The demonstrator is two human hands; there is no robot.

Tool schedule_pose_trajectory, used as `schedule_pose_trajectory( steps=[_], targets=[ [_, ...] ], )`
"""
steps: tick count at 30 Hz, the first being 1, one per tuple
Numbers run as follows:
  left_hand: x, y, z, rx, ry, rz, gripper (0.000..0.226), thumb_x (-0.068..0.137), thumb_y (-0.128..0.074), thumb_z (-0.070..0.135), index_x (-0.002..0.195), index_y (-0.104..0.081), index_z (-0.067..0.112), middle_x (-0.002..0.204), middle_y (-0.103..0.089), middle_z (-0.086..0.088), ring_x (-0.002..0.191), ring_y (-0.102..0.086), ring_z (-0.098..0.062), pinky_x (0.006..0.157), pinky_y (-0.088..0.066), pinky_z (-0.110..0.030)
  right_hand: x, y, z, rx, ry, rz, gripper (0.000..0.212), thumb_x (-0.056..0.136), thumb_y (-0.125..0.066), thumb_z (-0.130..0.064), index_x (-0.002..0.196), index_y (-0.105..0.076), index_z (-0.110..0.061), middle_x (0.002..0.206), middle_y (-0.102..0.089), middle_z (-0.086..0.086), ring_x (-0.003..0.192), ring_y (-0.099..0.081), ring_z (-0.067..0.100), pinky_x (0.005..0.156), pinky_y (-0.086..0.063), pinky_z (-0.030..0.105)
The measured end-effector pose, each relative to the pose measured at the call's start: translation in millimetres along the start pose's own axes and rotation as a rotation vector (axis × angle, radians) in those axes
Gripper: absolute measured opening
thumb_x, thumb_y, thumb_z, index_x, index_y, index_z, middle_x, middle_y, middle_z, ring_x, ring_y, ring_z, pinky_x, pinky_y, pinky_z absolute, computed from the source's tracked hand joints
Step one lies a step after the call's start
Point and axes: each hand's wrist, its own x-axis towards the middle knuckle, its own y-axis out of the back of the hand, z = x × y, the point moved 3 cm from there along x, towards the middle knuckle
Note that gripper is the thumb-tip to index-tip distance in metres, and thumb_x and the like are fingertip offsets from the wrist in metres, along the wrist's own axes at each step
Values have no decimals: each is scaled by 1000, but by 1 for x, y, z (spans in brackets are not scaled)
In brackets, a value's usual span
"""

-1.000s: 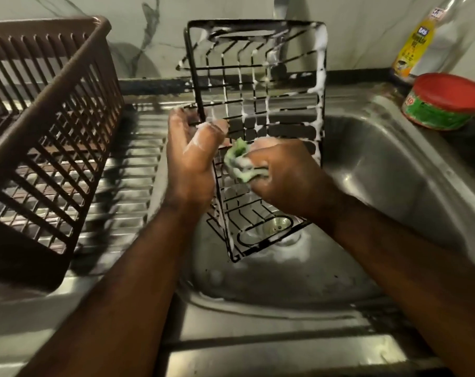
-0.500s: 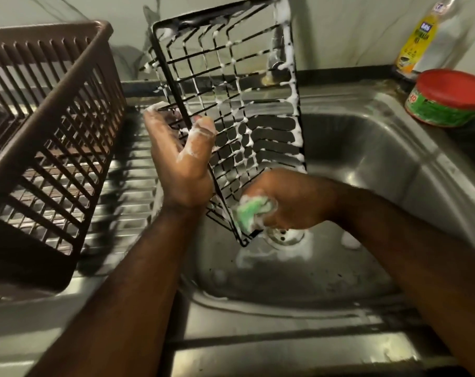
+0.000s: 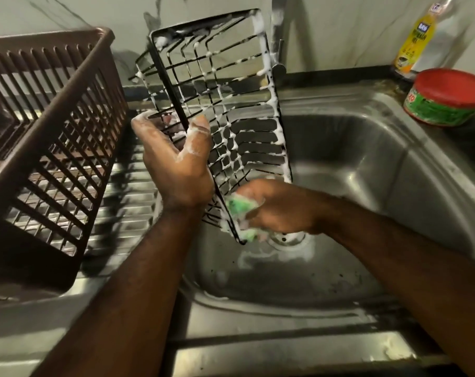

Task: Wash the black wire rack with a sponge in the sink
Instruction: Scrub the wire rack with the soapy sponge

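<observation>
The black wire rack (image 3: 239, 85) stands tilted on end over the steel sink (image 3: 366, 164), its wires coated in white foam. My left hand (image 3: 176, 164) grips the rack's left edge, thumb on the near side, fingers behind the wires. My right hand (image 3: 274, 208) squeezes a green sponge (image 3: 241, 210) against the rack's bottom corner, just above the drain (image 3: 288, 238).
A brown plastic dish basket (image 3: 54, 137) sits on the ribbed drainboard at left. A red-lidded green tub (image 3: 448, 96) and a yellow-labelled bottle (image 3: 415, 42) stand at the sink's back right. The tap (image 3: 278, 44) rises behind the rack. Foam lies around the drain.
The rack has tipped so its top leans left and rises. My right hand slid the sponge from the rack's middle down to its bottom corner. My left hand kept its hold.
</observation>
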Motion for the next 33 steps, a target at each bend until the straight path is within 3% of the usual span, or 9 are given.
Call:
schedule_pose_trajectory(
  steps=[5, 9, 14, 17, 20, 24, 29, 31, 33],
  targets=[
    [2, 0, 0, -9, 117, -23, 128, 67, -68, 82, 148, -20, -4, 152, -32, -35, 139, -34, -52, 109, -33, -71, 0, 8, -6, 791, 23, 181, 27, 91, -50, 12, 106, -65, -2, 100, -72, 13, 85, -71, 21, 68, -59, 30],
    [1, -5, -3, 82, 150, -94, 85, 68, -64, 81, 124, -43, 20, 116, -61, -9, 113, -61, -40, 92, -48, -72, 4, 31, -5, 1151, 112, 503, 37, 89, -49, 12, 125, -54, 3, 115, -67, 26, 98, -72, 34, 86, -59, 40],
    [-4, -13, -6, 196, 152, -254, 86, 64, -62, 88, 132, -38, 40, 143, -50, -11, 127, -55, -38, 95, -48, -68, -1, 46, -1, 1444, 187, 691, 33, 90, -51, 12, 123, -55, 9, 120, -65, 27, 108, -68, 38, 91, -58, 39],
    [-7, -16, -7, 259, 122, -341, 98, 63, -62, 91, 144, -32, 44, 152, -44, -13, 133, -50, -39, 100, -46, -67, -2, 54, 3, 1575, 265, 675, 42, 90, -43, 16, 129, -51, 5, 128, -60, 28, 114, -64, 40, 86, -60, 38],
    [-16, -23, -3, 356, 85, -452, 111, 69, -60, 83, 159, -14, 35, 165, -25, -6, 146, -35, -26, 114, -38, -55, -4, 62, 9, 1672, 321, 660, 48, 90, -35, 18, 135, -47, 5, 135, -56, 28, 122, -58, 41, 57, -59, 27],
    [-20, -24, -2, 423, 42, -489, 107, 79, -55, 68, 162, -2, 25, 167, -14, -4, 138, -18, -4, 115, -25, -35, -7, 58, 8, 1497, 296, 679, 40, 89, -36, 18, 123, -54, 7, 129, -60, 29, 115, -64, 39, 64, -59, 25],
    [-20, -23, 0, 422, 25, -539, 104, 79, -55, 72, 161, -12, 22, 160, -32, 9, 134, -32, 2, 109, -34, -25, -12, 44, -14, 788, 439, 744, 27, 90, -47, 16, 102, -65, 0, 73, -71, -5, 64, -66, 3, 57, -49, 15],
    [-18, -22, -2, 413, 22, -528, 103, 77, -54, 78, 158, -20, 23, 155, -40, 11, 132, -42, 0, 111, -41, -31, -12, 40, -16, 581, 488, 738, 26, 87, -48, 16, 104, -65, 8, 66, -64, -10, 55, -56, -1, 52, -44, 16],
    [-14, -20, -6, 428, 38, -490, 110, 75, -52, 85, 159, -17, 25, 160, -38, 0, 138, -43, -11, 114, -40, -46, -10, 39, -15, 504, 475, 754, 34, 88, -51, 10, 119, -64, 8, 73, -71, -2, 59, -61, 16, 51, -49, 38]
  ],
)
